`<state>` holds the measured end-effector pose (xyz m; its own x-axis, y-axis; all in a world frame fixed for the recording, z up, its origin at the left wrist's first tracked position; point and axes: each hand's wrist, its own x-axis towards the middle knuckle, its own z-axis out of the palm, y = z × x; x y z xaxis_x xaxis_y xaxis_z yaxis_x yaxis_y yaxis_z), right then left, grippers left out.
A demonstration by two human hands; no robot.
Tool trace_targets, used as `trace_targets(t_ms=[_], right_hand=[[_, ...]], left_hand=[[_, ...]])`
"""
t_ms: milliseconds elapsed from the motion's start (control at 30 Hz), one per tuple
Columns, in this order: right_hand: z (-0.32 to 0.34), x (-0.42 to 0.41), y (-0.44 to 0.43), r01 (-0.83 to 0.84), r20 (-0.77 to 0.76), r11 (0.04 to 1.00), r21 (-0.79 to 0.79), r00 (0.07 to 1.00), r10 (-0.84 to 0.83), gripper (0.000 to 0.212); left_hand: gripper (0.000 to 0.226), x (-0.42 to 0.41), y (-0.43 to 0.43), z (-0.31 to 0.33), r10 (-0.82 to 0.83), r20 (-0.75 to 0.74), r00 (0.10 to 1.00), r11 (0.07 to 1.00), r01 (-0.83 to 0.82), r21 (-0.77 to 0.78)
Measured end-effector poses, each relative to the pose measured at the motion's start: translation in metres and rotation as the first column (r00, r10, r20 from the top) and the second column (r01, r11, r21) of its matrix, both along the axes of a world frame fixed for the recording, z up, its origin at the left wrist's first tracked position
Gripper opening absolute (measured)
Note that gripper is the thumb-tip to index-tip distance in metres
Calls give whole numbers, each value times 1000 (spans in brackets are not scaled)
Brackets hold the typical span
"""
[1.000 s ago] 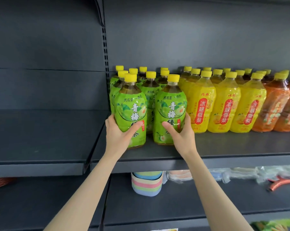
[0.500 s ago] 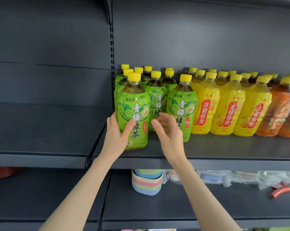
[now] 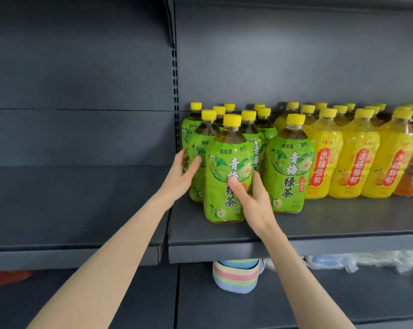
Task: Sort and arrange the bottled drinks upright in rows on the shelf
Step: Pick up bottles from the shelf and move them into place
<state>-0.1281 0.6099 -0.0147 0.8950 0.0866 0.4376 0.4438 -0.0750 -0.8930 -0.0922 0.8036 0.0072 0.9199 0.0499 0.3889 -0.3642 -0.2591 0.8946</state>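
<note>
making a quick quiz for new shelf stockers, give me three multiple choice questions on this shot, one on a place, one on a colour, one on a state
1. Where is the left hand?
A on the rear green bottle, behind the front one
B on an orange bottle
C on the lower shelf

2. What colour are the caps of the yellow bottles?
A red
B yellow
C white

3. The front green bottle, gripped by the right hand, is:
A on its side
B upright, capped
C upright, uncapped

Answers: A, its thumb and fingers hold the bottle behind the front one; B, every cap in view is yellow; B, it stands on its base on the shelf with its cap on.
</note>
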Motion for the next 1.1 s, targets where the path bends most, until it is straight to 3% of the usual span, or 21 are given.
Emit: trace_targets(t_ms=[267,400,500,633,833,1100], right_hand=[[1,-7,10,146,26,989,-27,989,-145,54],[5,-8,21,215,39,974,-69,976,-212,76],[9,-6,29,263,70,959,-106,964,-256,79],[9,-3,34,355,136,922,-157,932,-336,75],[8,-2,34,425,185,885,-188,901,-393,90],[5,0,33,441,195,877,-190,893,-406,89]], left_hand=[[59,22,34,-1,-104,54,993,994,102,35],[53,30,58,0,-64,32,997,998,65,-16],[62,34,65,1,-86,-20,996,994,85,-68],[85,42,69,-6,-12,-86,996,996,19,86],[74,50,62,-7,-21,-41,999,996,17,-88],[72,59,54,-9,-16,-42,999,1000,15,-8]])
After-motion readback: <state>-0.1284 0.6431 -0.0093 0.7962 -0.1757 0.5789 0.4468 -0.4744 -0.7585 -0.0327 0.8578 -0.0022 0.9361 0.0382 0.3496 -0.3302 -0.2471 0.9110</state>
